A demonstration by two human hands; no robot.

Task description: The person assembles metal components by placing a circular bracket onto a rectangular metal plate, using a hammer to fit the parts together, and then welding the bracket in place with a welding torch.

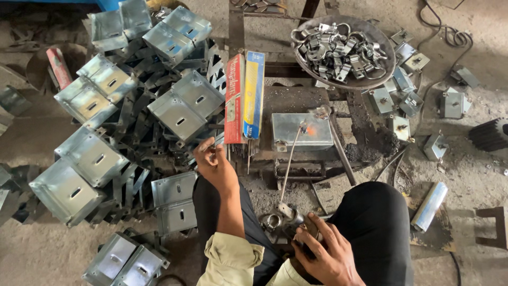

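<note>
Gritty floor, stacked metal boxes beside left hand.

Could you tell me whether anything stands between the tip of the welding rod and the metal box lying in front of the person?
Nothing visible does. The right hand grips the electrode holder, and its welding rod runs clear up to the metal box, the tip already at its top face.
</note>
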